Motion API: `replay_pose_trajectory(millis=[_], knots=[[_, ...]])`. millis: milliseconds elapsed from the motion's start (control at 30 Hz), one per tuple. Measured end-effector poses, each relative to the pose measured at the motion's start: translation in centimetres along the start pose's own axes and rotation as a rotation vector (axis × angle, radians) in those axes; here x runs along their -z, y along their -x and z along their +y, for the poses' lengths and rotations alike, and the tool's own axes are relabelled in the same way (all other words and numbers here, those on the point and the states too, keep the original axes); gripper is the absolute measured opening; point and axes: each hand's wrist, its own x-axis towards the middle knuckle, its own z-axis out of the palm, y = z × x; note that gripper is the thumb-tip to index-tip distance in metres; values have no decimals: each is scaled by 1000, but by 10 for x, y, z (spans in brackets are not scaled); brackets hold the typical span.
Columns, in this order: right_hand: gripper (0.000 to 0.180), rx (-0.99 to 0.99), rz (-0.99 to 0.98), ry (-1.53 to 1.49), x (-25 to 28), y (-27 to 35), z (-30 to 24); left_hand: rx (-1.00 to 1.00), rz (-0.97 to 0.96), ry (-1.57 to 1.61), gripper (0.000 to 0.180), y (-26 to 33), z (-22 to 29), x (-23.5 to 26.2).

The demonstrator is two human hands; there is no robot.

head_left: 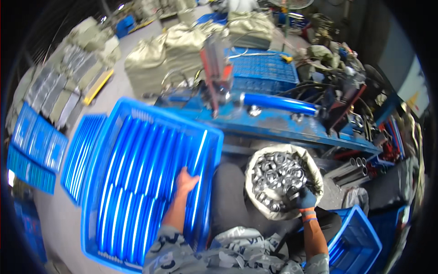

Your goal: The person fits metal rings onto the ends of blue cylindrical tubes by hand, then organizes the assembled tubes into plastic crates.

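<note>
My bare left hand (186, 182) rests over the shiny blue tubes (132, 169) that lie in rows inside a large blue plastic crate (93, 182). Its thumb and a finger are spread apart near the tubes on the crate's right side. My right hand (306, 199), in a dark blue-grey glove with an orange cuff, reaches into a whitish sack (317, 171) filled with silvery metal rings (276, 173). Its fingertips are hidden among the rings, so their grip cannot be seen. Another blue tube (278, 103) lies lengthwise in a fixture on the blue workbench (273, 125) ahead.
A red-and-grey upright part (212, 68) stands at the bench's left. Behind lie a blue crate (264, 68) and big pale sacks (171, 50). More blue tubes (84, 155) stand left; bare metal pipes (358, 166) and another blue crate (365, 233) sit right.
</note>
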Motion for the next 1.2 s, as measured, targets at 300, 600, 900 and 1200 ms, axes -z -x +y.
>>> replay_pose_trajectory(millis=[300, 600, 900, 1200], knots=[[51, -584, -353, -1159, 79, -8, -48, -716, -9, 23, 81, 132, 208, 78], [51, -225, -381, -2063, 149, 22, -71, -1063, -323, -62, 62, 205, 301, 98], [84, -205, -222, -1740, 184, 13, -93, -1071, -317, -38, 60, 215, 291, 116], [119, 9, -320, -1805, 202, 13, -100, -1087, -401, -33, 65, 213, 295, 115]])
